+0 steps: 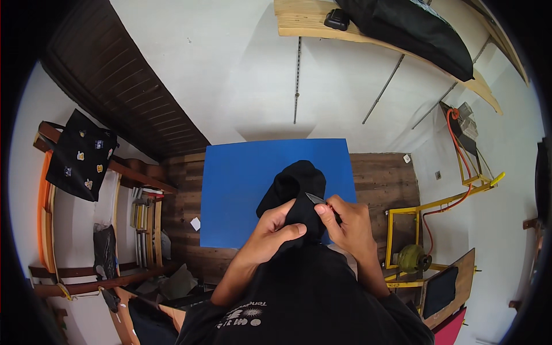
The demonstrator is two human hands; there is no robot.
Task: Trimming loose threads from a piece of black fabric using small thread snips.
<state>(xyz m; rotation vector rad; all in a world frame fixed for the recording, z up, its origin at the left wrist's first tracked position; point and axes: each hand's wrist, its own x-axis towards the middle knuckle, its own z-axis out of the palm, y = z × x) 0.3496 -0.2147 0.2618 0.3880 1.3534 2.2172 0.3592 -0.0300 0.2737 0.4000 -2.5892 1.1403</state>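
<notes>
A bundle of black cloth (293, 181) is bunched up in front of me, over the near part of a blue tabletop (233, 184). My left hand (267, 234) grips a fold of it, with the thumb pressed on top. In my right hand (352, 227) is a small pointed tool with dark metal blades (314, 199), which looks like thread snips. Its tip points left and touches or nearly touches the cloth beside my left fingers. Curled fingers hide most of its handle, where a speck of red shows.
On the left hangs a black bag (83, 155) above a shelf of books (146, 215). A yellow metal frame (405, 210) with a greenish motor (412, 259) and an orange hose stands at right. Above the far wall, a wooden shelf (299, 23) carries black things.
</notes>
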